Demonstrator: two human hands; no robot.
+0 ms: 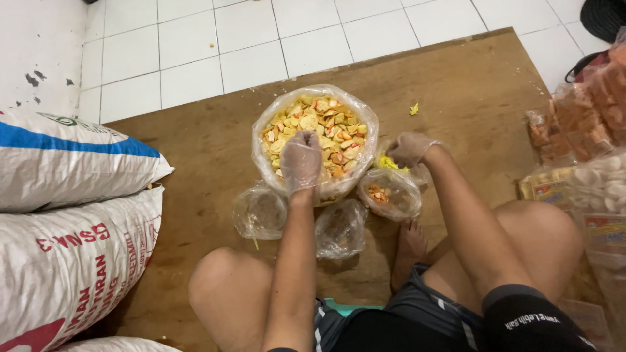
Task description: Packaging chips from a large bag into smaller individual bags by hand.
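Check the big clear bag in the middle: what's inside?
The big clear bag holds yellow, cream and orange crackers, piled to the rim. The gloved left hand reaches in and covers some. Lower layers and the bag's bottom are hidden.

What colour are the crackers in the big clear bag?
Mostly pale yellow crackers with some orange-red ones mixed in; the head view shows this.

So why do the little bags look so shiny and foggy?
Head view: room light glares off the clear plastic of the small bags and the big bag of chips; both gloved hands, left and right, look sharp; the floor tiles are bright.
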